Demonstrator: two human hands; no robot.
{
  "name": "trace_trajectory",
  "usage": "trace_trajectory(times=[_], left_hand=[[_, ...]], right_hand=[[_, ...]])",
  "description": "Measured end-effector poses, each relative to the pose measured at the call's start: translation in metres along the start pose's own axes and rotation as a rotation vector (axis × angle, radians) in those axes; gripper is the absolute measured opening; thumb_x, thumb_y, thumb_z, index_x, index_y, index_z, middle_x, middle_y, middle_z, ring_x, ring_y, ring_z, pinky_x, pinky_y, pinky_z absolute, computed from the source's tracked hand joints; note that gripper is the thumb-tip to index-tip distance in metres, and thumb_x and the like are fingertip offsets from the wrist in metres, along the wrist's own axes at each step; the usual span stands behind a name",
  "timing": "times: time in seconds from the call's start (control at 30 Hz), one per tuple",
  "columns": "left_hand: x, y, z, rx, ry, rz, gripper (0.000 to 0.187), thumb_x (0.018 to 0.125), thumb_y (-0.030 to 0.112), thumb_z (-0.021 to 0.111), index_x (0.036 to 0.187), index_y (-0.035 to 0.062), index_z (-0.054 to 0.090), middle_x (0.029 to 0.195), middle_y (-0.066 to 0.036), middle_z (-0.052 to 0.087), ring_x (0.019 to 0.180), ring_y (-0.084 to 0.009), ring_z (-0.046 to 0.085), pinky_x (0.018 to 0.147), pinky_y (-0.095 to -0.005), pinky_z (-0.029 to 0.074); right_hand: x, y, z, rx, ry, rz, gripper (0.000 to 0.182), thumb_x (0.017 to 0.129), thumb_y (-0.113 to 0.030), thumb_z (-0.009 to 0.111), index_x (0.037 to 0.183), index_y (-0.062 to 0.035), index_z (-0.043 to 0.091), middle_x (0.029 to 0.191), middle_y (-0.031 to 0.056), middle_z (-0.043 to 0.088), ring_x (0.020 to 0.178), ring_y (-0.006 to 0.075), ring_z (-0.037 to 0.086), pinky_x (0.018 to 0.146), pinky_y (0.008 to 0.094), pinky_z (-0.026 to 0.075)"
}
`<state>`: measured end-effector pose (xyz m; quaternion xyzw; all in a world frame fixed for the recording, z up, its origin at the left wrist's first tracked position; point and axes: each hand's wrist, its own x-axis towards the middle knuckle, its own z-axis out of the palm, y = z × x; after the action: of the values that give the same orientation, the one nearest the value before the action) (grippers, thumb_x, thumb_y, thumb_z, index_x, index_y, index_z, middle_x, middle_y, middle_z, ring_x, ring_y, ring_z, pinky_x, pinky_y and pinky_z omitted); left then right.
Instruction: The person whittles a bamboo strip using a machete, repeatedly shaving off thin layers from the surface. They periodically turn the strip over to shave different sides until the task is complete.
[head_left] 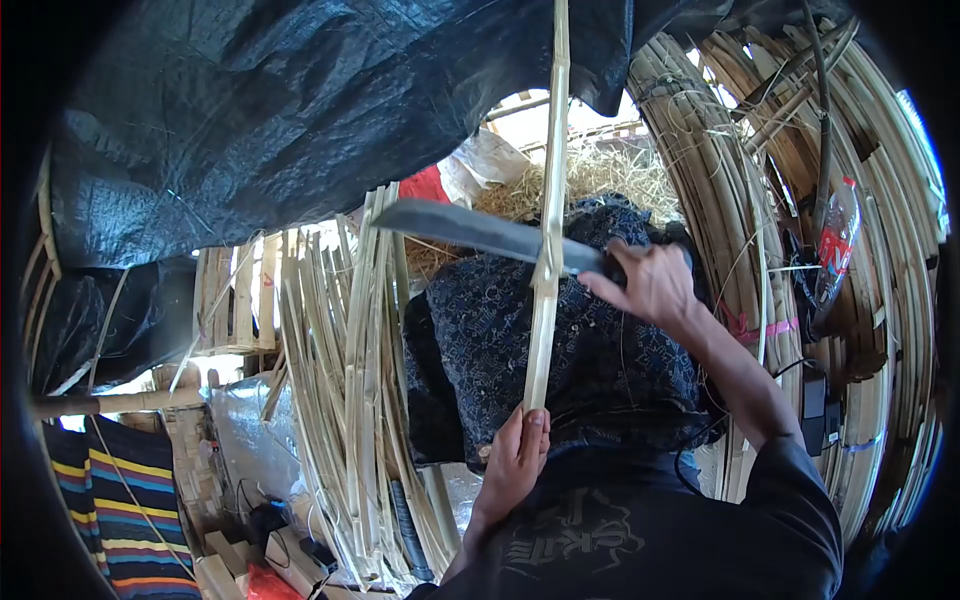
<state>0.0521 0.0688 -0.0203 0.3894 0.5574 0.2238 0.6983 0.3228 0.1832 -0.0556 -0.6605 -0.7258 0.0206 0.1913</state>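
Note:
A long pale bamboo strip (548, 300) stands nearly upright in front of me and runs up past the top of the head view. Its lower end is gripped in my left hand (517, 450), fingers wrapped round it. My right hand (650, 280) is closed on the handle of a machete (460, 228), whose wide blade points left. The blade meets the strip at a joint about halfway up and passes behind it. Dark patterned cloth (500, 330) covers my lap beneath both hands. The machete handle is mostly hidden by my fingers.
Bundled bamboo strips stand at the left (365, 400) and in a stack at the right (860, 300). A dark tarp (270, 110) hangs overhead. Dry straw (610, 170) lies ahead. A plastic bottle (838, 240) is at the right, a striped cloth (130, 500) at lower left.

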Motion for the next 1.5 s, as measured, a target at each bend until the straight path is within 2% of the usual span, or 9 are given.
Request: trace_trajectory(times=[0.17, 0.3, 0.43, 0.57, 0.63, 0.7, 1.03, 1.23, 1.5], left_hand=[[0.003, -0.007, -0.006, -0.002, 0.018, 0.023, 0.028, 0.11, 0.027, 0.044, 0.094, 0.007, 0.053, 0.068, 0.007, 0.039, 0.057, -0.0018, 0.035, 0.05, -0.02, 0.03], [-0.01, -0.01, -0.015, 0.069, 0.078, 0.006, 0.03, 0.11, 0.027, 0.044, 0.09, 0.0064, 0.053, 0.066, 0.006, 0.041, 0.056, -0.0022, 0.036, 0.05, -0.0209, 0.03], [-0.005, -0.016, -0.02, 0.063, 0.106, -0.017, 0.032, 0.11, 0.028, 0.045, 0.088, 0.0058, 0.054, 0.065, 0.005, 0.043, 0.056, -0.0024, 0.038, 0.05, -0.0214, 0.03], [-0.007, -0.024, -0.029, 0.138, 0.157, 0.026, 0.034, 0.11, 0.028, 0.045, 0.087, 0.005, 0.054, 0.064, 0.005, 0.044, 0.056, -0.0032, 0.039, 0.051, -0.0229, 0.031], [-0.012, -0.031, -0.037, 0.194, 0.175, 0.071, 0.034, 0.11, 0.028, 0.045, 0.087, 0.0049, 0.055, 0.064, 0.005, 0.045, 0.056, -0.0035, 0.039, 0.051, -0.0235, 0.032], [-0.018, -0.041, -0.045, 0.295, 0.196, 0.115, 0.034, 0.109, 0.028, 0.046, 0.086, 0.005, 0.055, 0.065, 0.005, 0.045, 0.056, -0.0036, 0.04, 0.051, -0.0241, 0.033], [-0.013, -0.036, -0.037, 0.244, 0.192, 0.094, 0.033, 0.108, 0.027, 0.048, 0.085, 0.0039, 0.055, 0.061, 0.002, 0.045, 0.056, -0.0051, 0.042, 0.051, -0.0256, 0.034], [-0.024, -0.035, -0.037, 0.368, 0.246, 0.109, 0.034, 0.108, 0.025, 0.048, 0.083, 0.0026, 0.055, 0.06, 0.001, 0.046, 0.056, -0.0071, 0.043, 0.052, -0.0285, 0.035], [-0.026, -0.044, -0.044, 0.297, 0.27, 0.074, 0.037, 0.108, 0.026, 0.046, 0.08, 0.0033, 0.054, 0.061, 0.0, 0.047, 0.057, -0.0067, 0.043, 0.052, -0.0273, 0.034]], right_hand=[[-0.024, -0.006, 0.004, -0.014, -0.031, -0.395, 0.073, 0.092, -0.081, 0.038, 0.078, -0.0119, 0.059, 0.055, 0.0023, 0.06, 0.041, 0.0124, 0.055, 0.035, 0.0319, 0.039], [0.0, 0.027, 0.006, 0.061, -0.102, 0.048, 0.074, 0.093, -0.079, 0.04, 0.087, -0.0101, 0.066, 0.045, -0.002, 0.049, 0.036, 0.0111, 0.048, 0.034, 0.033, 0.04], [-0.009, 0.012, 0.013, 0.02, -0.07, 0.057, 0.075, 0.092, -0.079, 0.042, 0.087, -0.0076, 0.066, 0.046, 0.0008, 0.051, 0.037, 0.0142, 0.053, 0.035, 0.0348, 0.042], [-0.027, 0.005, 0.022, 0.032, 0.145, -0.415, 0.072, 0.09, -0.08, 0.044, 0.075, -0.012, 0.06, 0.054, 0.0004, 0.059, 0.037, 0.0145, 0.052, 0.036, 0.0319, 0.041], [-0.023, 0.011, 0.017, -0.043, 0.081, -0.36, 0.07, 0.09, -0.079, 0.046, 0.074, -0.0121, 0.059, 0.055, -0.0002, 0.059, 0.039, 0.0134, 0.054, 0.038, 0.0323, 0.043], [-0.01, 0.024, 0.013, 0.123, -0.15, 0.126, 0.071, 0.091, -0.077, 0.046, 0.082, -0.0094, 0.065, 0.052, 0.0035, 0.058, 0.043, 0.0165, 0.061, 0.04, 0.0351, 0.047], [-0.037, 0.0, 0.032, 0.127, 0.056, -0.292, 0.066, 0.09, -0.074, 0.052, 0.08, -0.0094, 0.062, 0.058, 0.0059, 0.064, 0.045, 0.0215, 0.063, 0.041, 0.035, 0.046], [-0.01, 0.017, 0.027, 0.064, -0.009, 0.132, 0.065, 0.092, -0.074, 0.051, 0.081, -0.0105, 0.062, 0.048, 0.0052, 0.058, 0.04, 0.0224, 0.06, 0.039, 0.0388, 0.046], [-0.016, 0.012, 0.039, 0.102, 0.189, -0.401, 0.066, 0.088, -0.077, 0.053, 0.072, -0.0133, 0.057, 0.057, 0.0027, 0.06, 0.045, 0.0218, 0.062, 0.044, 0.0353, 0.049]])
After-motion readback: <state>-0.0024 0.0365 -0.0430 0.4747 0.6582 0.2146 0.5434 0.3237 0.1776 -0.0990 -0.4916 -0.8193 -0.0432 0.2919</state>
